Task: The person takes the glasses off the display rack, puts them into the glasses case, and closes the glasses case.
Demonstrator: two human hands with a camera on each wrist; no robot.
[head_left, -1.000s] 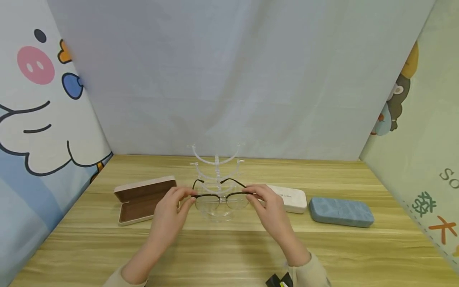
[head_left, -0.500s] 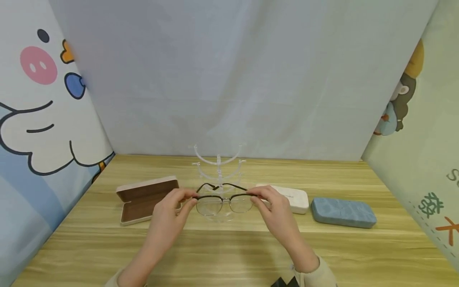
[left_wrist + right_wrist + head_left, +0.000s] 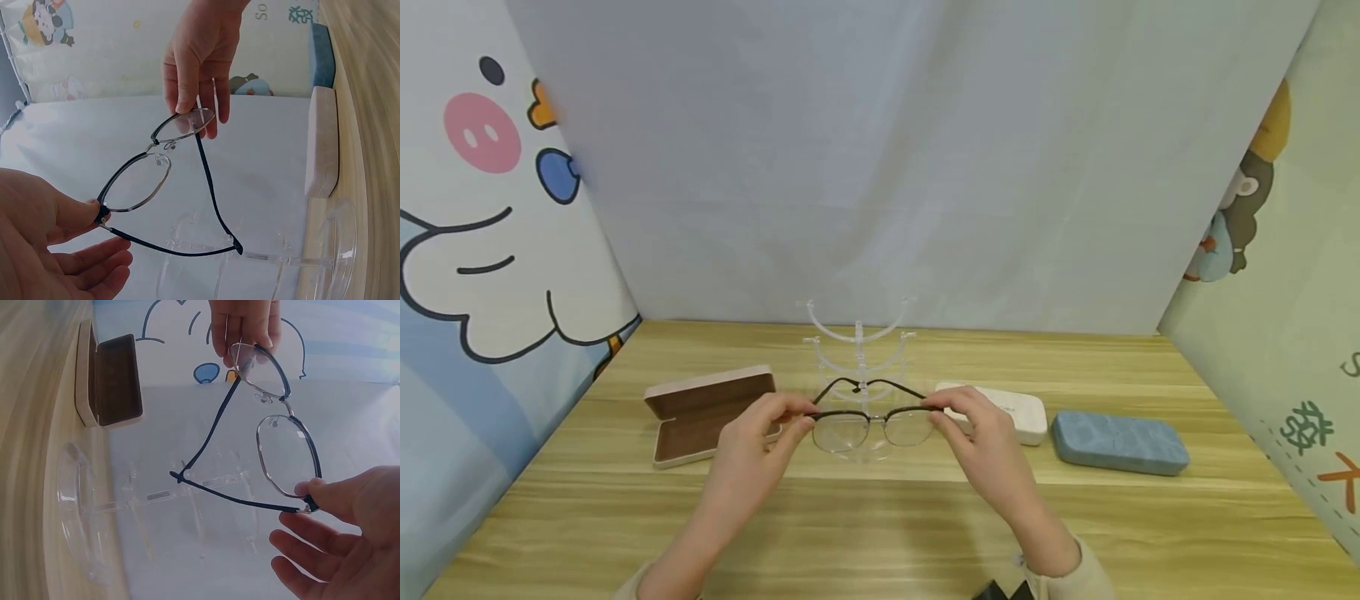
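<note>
A pair of eyeglasses [image 3: 877, 417] with black upper rims and thin metal lower rims is held up in front of a clear acrylic display stand [image 3: 860, 343]. My left hand [image 3: 758, 446] pinches the frame's left corner between thumb and fingers, and my right hand [image 3: 981, 440] pinches the right corner the same way. Both temples point away from me; their tips meet, as the temple tips [image 3: 237, 245] show in the left wrist view. In the right wrist view the eyeglasses [image 3: 289, 412] hang apart from the stand [image 3: 78, 506] behind them.
An open case [image 3: 707, 414] with brown lining lies left of the stand. To the right are a white glasses case [image 3: 1026, 417], partly behind my right hand, and a blue case [image 3: 1120, 442], both closed. A black object [image 3: 1003, 592] shows at the bottom edge.
Both hands have shifted slightly right with the eyeglasses. The temples, spread apart a second ago, have folded inward until their tips meet.
</note>
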